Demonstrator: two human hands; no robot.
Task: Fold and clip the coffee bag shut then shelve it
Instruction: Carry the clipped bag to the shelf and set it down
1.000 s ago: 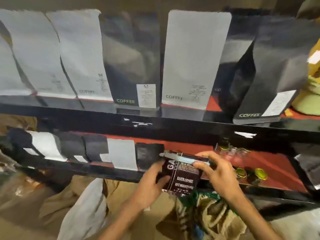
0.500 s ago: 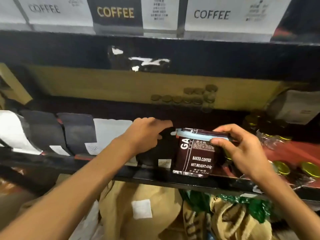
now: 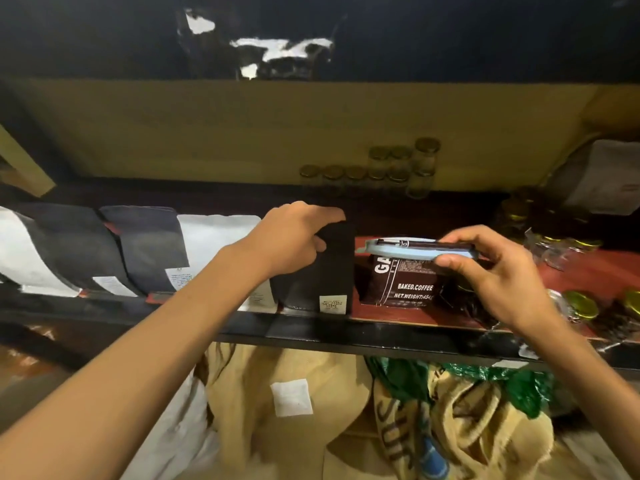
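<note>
On the red shelf [image 3: 398,315], the clipped coffee bag [image 3: 401,284] is gripped at its folded top by the right hand [image 3: 498,271], while the left hand [image 3: 294,237], fingers curled, braces the neighbouring black bag [image 3: 322,271]; it is best set down upright and released gently.

We see a dim, warm-lit scene: glare on the upper shelf edge [image 3: 277,50], deep shadow beneath it, edges curved (wide-angle lens), detail soft throughout.
</note>
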